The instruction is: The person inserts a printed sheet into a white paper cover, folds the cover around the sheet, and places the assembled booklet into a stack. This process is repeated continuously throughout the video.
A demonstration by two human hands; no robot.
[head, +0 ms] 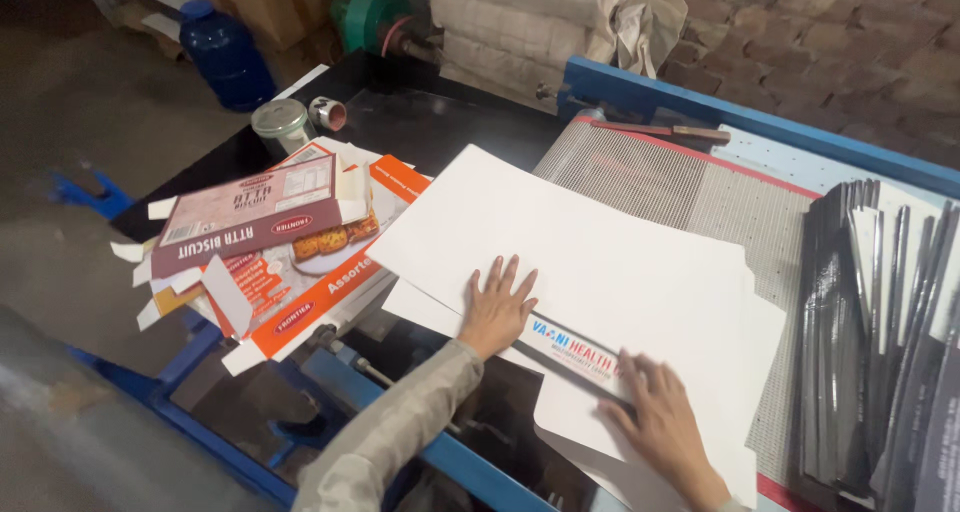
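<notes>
My left hand (497, 307) lies flat, fingers spread, on the near edge of a large white sheet (580, 242) on top of a small stack of sheets. My right hand (660, 412) presses flat on a lower white sheet (590, 412) beside a printed strip (570, 347) that shows between the sheets. Both hands hold nothing. The sheets rest on a ribbed grey table surface (690, 187) inside a blue metal frame (700, 107).
Flattened printed cartons (290, 237) lie in a loose pile to the left. A tin can (281, 124) and a tape roll (328, 113) stand behind them. A stack of dark glossy sheets (885, 342) sits on the right. A blue jug (222, 52) stands on the floor.
</notes>
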